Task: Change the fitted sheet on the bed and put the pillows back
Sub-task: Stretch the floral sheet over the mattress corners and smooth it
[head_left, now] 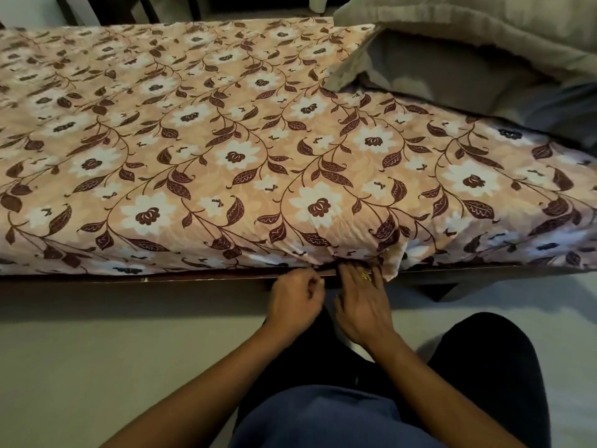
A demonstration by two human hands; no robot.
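Pale floor (97, 350) fronts the bed frame (161, 281). Across the mattress lies the floral fitted sheet (226, 140). At 6 o'clock the left hand (295, 300) curls half-closed; the right hand (361, 305) pushes its fingers under the sheet's hem. Pillows (452, 66) sit at 2 o'clock.

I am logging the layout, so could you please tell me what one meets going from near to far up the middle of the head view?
Dark-trousered lap → left hand and right hand at the bed frame → tucked floral sheet → pillows, far right.
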